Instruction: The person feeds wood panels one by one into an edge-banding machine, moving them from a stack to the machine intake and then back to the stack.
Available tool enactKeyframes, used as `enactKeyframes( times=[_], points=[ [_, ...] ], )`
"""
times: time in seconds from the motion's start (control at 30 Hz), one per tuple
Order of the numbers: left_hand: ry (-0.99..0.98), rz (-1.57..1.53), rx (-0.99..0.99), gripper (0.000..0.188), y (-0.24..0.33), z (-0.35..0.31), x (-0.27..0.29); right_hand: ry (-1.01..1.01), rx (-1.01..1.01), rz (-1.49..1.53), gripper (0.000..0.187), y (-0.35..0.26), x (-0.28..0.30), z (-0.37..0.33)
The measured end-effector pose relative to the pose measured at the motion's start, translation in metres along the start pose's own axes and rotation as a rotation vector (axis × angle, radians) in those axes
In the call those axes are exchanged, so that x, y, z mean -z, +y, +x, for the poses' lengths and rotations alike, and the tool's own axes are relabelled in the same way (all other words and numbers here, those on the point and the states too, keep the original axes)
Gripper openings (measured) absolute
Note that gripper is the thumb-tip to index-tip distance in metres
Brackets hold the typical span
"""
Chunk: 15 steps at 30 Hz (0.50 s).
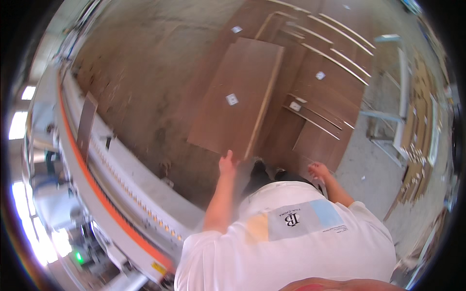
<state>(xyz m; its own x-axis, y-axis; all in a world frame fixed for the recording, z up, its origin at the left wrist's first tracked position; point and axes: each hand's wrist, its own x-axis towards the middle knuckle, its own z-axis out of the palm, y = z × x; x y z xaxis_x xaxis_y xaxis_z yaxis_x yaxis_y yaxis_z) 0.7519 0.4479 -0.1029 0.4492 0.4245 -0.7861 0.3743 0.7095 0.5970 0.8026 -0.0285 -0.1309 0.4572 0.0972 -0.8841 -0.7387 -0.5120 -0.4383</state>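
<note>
A brown panel (241,80) with a pale long edge on its right side lies over other brown boards (327,92), its near short edge toward the person. A small white label (232,99) sits around the middle of its face. The left hand (228,164) is closed on the panel's near edge, toward the near right corner, with the thumb up at the top face; the fingers beneath are hidden. The right hand (318,170) is partly curled beside the near right corner of the lower boards; blur leaves it unclear whether it holds anything.

On those boards, right of the panel, is a narrow brown strip (315,119) with light edges, and another white label (320,75) shows farther back. Long pale edges run across the boards' far right part. Past their right edge stand a grey metal frame (402,89) and, beyond it, a pile of long brown pieces (416,128). On the left, across the concrete floor (145,53), runs a long machine (131,184) with an orange band (104,203); a thin brown board (86,123) stands upright at it.
</note>
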Motion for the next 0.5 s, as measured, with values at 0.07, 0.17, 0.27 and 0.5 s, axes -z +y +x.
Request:
enactKeyframes(
  times=[0.07,0.17,0.27,0.5],
  points=[
    [0.020,0.030,-0.064,0.040,-0.018,-0.040,0.014,0.008,0.093,0.018,0.021,-0.045,0.008,0.026],
    [0.142,0.116,-0.126,0.045,-0.053,-0.099,0.052,-0.124,0.217,0.095,0.025,-0.105,0.000,0.059],
    [0.290,-0.010,-0.167,0.037,-0.103,-0.158,0.098,-0.173,0.242,0.133,0.044,-0.159,-0.031,0.083],
    [0.743,-0.440,-0.143,0.039,-0.108,-0.265,0.111,-0.197,0.020,0.582,0.066,-0.177,-0.112,0.139]
  ],
)
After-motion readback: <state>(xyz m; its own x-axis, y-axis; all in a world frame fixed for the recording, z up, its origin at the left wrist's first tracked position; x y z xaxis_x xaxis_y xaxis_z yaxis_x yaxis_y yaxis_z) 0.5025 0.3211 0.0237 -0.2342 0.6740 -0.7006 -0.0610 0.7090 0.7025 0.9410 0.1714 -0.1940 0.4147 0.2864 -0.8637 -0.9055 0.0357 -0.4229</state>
